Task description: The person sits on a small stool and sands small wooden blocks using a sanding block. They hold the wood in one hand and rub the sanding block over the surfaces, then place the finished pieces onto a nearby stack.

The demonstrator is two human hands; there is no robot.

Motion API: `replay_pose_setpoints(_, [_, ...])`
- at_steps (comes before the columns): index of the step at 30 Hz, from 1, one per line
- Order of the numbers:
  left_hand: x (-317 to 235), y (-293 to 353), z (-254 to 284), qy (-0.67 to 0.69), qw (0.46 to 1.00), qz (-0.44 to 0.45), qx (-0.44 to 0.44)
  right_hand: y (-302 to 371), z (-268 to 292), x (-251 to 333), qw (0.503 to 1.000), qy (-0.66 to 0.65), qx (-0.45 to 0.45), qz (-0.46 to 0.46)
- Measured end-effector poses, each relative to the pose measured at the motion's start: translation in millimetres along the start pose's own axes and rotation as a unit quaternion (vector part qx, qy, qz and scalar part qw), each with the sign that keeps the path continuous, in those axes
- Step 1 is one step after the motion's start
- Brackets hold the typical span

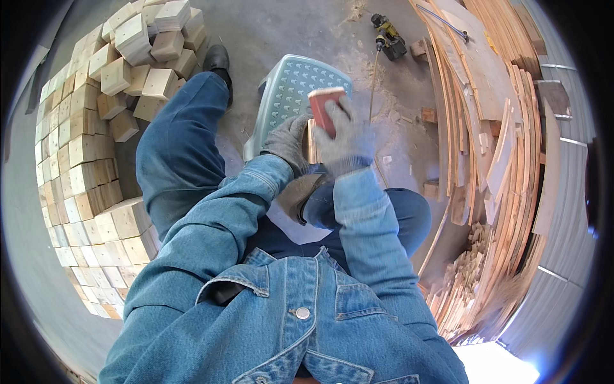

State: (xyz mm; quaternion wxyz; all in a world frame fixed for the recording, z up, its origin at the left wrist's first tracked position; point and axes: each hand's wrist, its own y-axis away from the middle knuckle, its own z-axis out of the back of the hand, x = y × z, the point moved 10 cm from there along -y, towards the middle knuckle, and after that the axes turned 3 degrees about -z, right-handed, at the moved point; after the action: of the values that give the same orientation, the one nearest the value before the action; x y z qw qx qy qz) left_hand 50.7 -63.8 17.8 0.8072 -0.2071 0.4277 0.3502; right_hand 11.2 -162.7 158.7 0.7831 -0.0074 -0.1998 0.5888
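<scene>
Both my hands wear grey work gloves and meet over the near edge of a light blue plastic stool (281,105) with a patterned seat. My left hand (286,142) is closed around a small wooden block (312,142), mostly hidden between the two gloves. In my right hand (345,137) is a reddish-brown sanding block (324,105) with a pale top edge, gripped by its side and tilted above the wooden block. The right glove is slightly blurred. Whether the two blocks touch, I cannot tell.
A large stack of wooden blocks (83,166) rises on the left beside my leg. Ahead to the right, a yellow-and-black cordless drill (388,36) lies on the dusty floor (396,137). Long wooden boards (521,160) and scrap sticks (464,281) are piled along the right.
</scene>
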Motion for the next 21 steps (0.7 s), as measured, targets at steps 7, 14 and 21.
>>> replay_pose_setpoints(7, [4.9, 0.3, -2.1, 0.019, 0.999, -0.012, -0.028, 2.0, -10.2, -9.2, 0.999, 0.026, 0.022, -0.016])
replay_pose_setpoints(14, [-4.2, -0.7, 1.6, 0.004, 1.000, -0.006, 0.004, 105.2, 22.3, 4.2, 0.999, -0.001, 0.035, -0.007])
replay_pose_setpoints(21, [-8.6, 1.2, 8.1, -0.005, 1.000, 0.011, 0.016, 81.8, 19.9, -2.4, 0.999, -0.006, 0.039, -0.002])
